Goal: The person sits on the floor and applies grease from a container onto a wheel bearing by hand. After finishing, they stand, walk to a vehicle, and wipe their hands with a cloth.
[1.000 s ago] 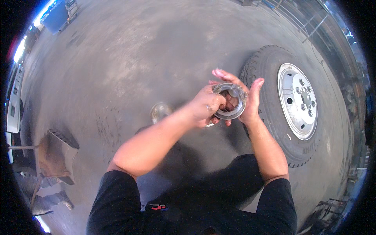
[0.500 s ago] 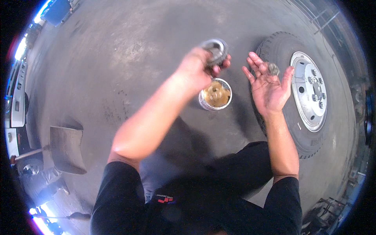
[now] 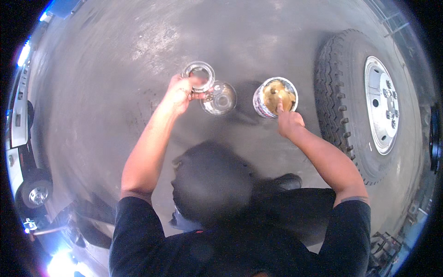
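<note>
My left hand [image 3: 180,93] is closed on a ring-shaped metal bearing [image 3: 212,76], its fingers curled at the open middle. Just below and to the right of it, partly behind the fingers, is a round, shiny metal lid [image 3: 224,101]. To the right stands an open can [image 3: 264,109] of yellow-brown grease [image 3: 276,90]. My right hand [image 3: 291,123] is at the can's near rim, its index finger stretched down into the grease. The other fingers of that hand look folded, with nothing visible held in them.
A large truck tyre [image 3: 334,92] on a silver wheel rim [image 3: 382,106] lies at the right, close to the can. On the far left are a pale vehicle [image 3: 19,115] and a smaller wheel [image 3: 37,194]. Metal parts [image 3: 385,249] lie at the lower right.
My left hand has moved left and back from above the can with the bearing. My right hand, earlier palm up with a dab of grease, has turned over and put its index finger into the grease.
</note>
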A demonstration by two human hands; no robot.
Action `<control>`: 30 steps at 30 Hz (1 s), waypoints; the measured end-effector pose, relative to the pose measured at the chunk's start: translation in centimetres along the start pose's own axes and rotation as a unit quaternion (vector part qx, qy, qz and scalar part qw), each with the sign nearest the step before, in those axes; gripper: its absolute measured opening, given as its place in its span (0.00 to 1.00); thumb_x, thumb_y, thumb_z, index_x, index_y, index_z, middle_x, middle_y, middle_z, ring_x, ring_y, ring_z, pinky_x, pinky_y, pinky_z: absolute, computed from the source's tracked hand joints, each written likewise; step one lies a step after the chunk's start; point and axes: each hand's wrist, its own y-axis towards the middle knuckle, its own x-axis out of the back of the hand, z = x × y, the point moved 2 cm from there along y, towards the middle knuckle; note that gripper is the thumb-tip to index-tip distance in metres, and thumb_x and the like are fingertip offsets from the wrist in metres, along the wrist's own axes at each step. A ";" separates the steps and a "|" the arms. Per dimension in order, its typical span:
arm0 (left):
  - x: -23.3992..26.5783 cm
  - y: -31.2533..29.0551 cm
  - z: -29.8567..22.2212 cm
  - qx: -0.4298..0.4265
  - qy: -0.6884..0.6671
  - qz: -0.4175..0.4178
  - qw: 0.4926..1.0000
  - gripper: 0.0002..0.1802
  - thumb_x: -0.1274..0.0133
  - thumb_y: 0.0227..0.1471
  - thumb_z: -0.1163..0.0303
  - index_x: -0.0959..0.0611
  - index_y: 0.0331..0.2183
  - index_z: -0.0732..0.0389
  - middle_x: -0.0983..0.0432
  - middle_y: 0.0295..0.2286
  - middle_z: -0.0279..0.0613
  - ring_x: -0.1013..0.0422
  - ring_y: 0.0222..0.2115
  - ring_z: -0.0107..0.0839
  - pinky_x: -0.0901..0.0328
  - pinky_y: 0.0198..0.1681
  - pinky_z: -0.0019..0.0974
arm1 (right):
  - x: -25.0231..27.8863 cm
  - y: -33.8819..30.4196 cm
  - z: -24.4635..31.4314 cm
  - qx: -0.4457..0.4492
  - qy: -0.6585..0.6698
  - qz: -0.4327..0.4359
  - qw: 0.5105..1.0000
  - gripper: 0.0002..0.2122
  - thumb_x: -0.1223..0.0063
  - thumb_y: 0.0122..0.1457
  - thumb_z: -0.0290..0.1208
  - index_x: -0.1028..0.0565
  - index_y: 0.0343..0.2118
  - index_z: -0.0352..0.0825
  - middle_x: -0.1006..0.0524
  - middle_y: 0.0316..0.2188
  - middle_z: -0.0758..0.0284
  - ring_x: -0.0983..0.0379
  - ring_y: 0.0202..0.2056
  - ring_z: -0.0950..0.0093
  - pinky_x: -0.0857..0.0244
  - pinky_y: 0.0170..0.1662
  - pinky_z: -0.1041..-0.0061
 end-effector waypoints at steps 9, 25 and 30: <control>5.4 3.0 7.6 0.011 0.063 0.010 0.998 0.22 0.43 0.51 0.66 0.30 0.43 0.69 0.28 0.35 0.45 0.26 0.33 0.31 0.25 0.33 0.40 | 2.0 -4.5 0.3 0.089 -0.012 -0.003 0.996 0.35 0.46 0.52 0.40 0.46 0.61 0.34 0.22 0.34 0.53 0.23 0.36 0.58 0.29 0.41 0.62; 8.4 -0.5 10.4 0.095 -0.013 0.133 0.986 0.18 0.52 0.58 0.60 0.32 0.47 0.57 0.31 0.39 0.38 0.26 0.40 0.41 0.28 0.34 0.45 | 0.8 8.9 17.0 0.165 0.283 -0.223 0.918 0.43 0.34 0.43 0.35 0.48 0.61 0.38 0.33 0.52 0.55 0.35 0.52 0.56 0.39 0.54 0.62; 7.2 0.1 11.3 0.039 0.137 0.089 0.986 0.16 0.54 0.59 0.65 0.31 0.48 0.59 0.29 0.36 0.38 0.25 0.28 0.31 0.30 0.24 0.31 | -0.2 10.9 17.1 0.203 0.344 -0.251 0.882 0.45 0.31 0.40 0.34 0.49 0.61 0.38 0.32 0.51 0.54 0.34 0.51 0.54 0.39 0.54 0.61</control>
